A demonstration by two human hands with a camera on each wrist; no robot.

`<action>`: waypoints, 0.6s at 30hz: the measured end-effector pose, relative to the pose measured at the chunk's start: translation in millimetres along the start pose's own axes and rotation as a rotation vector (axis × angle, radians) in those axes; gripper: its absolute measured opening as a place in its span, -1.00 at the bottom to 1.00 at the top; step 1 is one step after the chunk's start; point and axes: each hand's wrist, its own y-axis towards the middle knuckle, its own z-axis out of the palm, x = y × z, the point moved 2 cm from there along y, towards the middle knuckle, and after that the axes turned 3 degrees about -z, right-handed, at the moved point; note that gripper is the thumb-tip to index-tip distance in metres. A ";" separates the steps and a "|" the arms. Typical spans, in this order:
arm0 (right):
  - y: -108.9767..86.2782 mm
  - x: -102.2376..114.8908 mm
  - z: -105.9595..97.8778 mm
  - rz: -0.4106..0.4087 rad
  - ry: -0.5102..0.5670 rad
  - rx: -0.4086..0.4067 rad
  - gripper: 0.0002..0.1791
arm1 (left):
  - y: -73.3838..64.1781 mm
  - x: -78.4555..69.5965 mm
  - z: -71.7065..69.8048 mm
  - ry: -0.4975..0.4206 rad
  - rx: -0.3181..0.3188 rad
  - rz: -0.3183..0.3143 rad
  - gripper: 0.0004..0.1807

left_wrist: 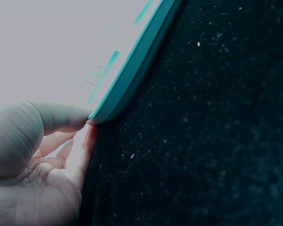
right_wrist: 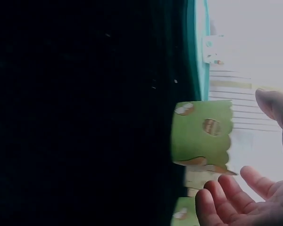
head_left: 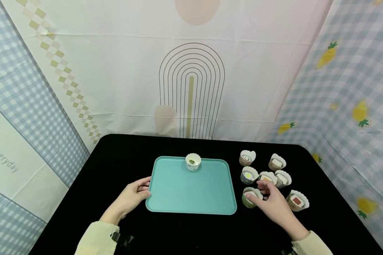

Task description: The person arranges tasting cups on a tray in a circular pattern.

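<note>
A turquoise tray (head_left: 191,193) lies on the black table, and my left hand (head_left: 131,196) pinches its left rim between thumb and fingers. On its far edge stands a white paper baking cup (head_left: 193,162) with something green inside. To the right, my right hand (head_left: 274,203) hovers over a green paper cup (head_left: 247,202), its fingers spread apart. The right wrist view shows that printed green cup (right_wrist: 203,134) between thumb and fingers, apparently not gripped. Just beyond the right fingertips is a cup with an orange-topped filling (head_left: 267,175), partly hidden.
Several more paper cups stand right of the tray: one with a smiling face (head_left: 246,158), a grey one with a yellow-green centre (head_left: 249,175), two with white fillings (head_left: 277,162), and one with a red square (head_left: 297,200). Curtains hang behind the table (head_left: 127,148).
</note>
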 end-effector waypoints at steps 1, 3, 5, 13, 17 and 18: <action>-0.2 -2.6 1.3 0.016 0.012 0.010 -0.11 | 0.2 -0.1 0.2 0.000 0.000 0.000 -0.38; 0.0 -7.7 3.6 0.041 0.041 0.023 -0.12 | 0.3 -0.2 0.4 0.000 -0.001 -0.001 -0.38; 0.1 -11.9 5.6 0.061 0.081 0.035 -0.14 | 0.0 -0.7 0.8 -0.002 -0.005 0.000 -0.38; -2.0 -22.0 13.6 0.096 0.273 0.100 -0.15 | -2.8 -4.3 0.4 -0.007 -0.001 0.025 -0.38; -0.9 -27.5 16.0 0.110 0.295 0.133 -0.18 | -2.5 -4.2 0.6 -0.002 -0.004 0.021 -0.38; -0.8 -29.1 16.3 0.114 0.297 0.139 -0.19 | -2.1 -3.6 0.8 0.001 -0.007 0.016 -0.38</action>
